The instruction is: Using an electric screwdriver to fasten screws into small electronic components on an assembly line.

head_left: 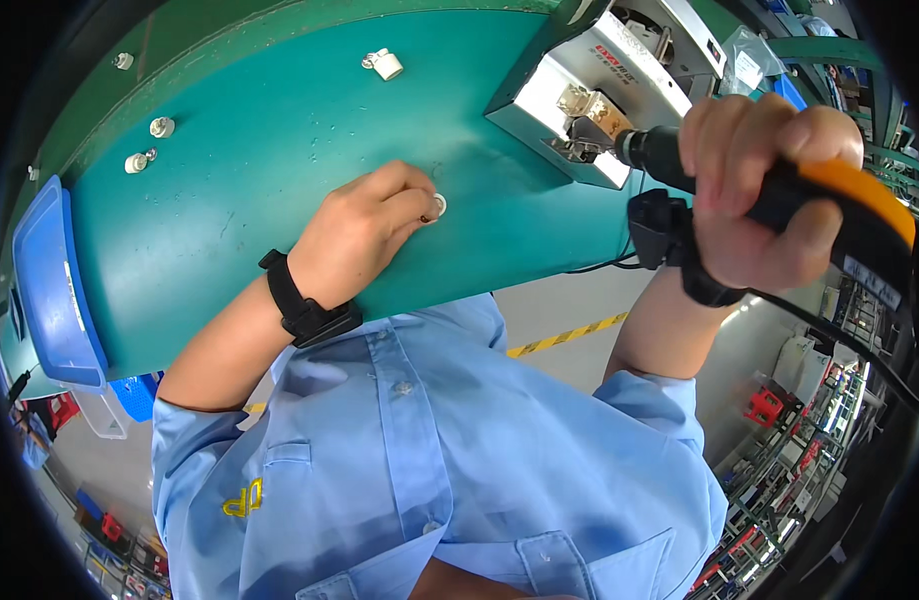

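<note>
My left hand point(364, 222) rests low over the green mat, its fingers pinched on a small white round part point(436, 207) that is mostly covered by the fingertips. My right hand point(759, 185) is wrapped round an orange and black electric screwdriver point(851, 205), raised at the right. The tool's black nose point(651, 150) points left, in front of a metal screw feeder point(604, 85); whether its bit touches the feeder cannot be made out. Several more white fittings with metal pieces lie on the mat, among them one fitting point(385, 64) at the far middle and another fitting point(139, 161) at the left.
A blue tray point(54, 285) stands at the mat's left edge. The feeder sits on the far right of the green work mat point(239, 190). A black cable point(839, 340) trails from the screwdriver. Behind the feeder lies a clear plastic bag point(749, 62).
</note>
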Demonstrator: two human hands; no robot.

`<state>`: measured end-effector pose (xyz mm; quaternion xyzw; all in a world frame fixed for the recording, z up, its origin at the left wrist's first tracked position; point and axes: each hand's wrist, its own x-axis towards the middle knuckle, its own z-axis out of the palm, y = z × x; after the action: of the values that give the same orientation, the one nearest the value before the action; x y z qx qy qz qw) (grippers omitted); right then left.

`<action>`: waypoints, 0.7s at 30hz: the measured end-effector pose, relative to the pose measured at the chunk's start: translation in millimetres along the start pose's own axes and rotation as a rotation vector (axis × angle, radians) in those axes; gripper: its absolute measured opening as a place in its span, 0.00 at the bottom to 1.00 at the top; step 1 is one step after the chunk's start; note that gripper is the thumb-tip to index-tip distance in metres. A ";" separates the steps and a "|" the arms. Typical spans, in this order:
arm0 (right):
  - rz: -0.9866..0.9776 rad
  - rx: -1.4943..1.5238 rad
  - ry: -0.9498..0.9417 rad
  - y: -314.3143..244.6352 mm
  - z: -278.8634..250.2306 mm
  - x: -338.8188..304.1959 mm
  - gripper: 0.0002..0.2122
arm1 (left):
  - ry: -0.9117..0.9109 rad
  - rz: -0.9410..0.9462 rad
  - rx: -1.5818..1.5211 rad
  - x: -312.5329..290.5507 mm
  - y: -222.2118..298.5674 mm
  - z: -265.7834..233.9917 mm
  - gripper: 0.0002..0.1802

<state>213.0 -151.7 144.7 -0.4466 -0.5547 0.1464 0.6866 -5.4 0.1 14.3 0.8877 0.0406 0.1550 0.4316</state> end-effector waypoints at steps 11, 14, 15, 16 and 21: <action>0.374 0.279 0.407 20.7 -20.6 27.0 0.15 | 0.033 0.003 -0.056 -4.3 -9.5 1.6 0.05; 0.301 0.274 0.426 15.2 19.4 8.1 0.17 | 0.061 -0.016 -0.115 -0.6 -15.5 4.5 0.05; 0.260 0.266 0.440 13.6 33.6 1.1 0.18 | 0.074 -0.017 -0.145 -2.3 -16.3 5.0 0.04; 0.268 0.276 0.437 13.8 41.5 -3.5 0.18 | 0.075 -0.030 -0.141 -1.9 -16.3 5.3 0.04; 0.113 0.314 -0.006 22.4 68.2 -21.3 0.21 | 0.079 -0.051 -0.213 -2.0 -17.6 7.8 0.04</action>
<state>151.4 -123.2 113.0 -0.3637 -0.5013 0.2709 0.7369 -3.9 4.8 -4.4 0.8286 0.0636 0.1825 0.5255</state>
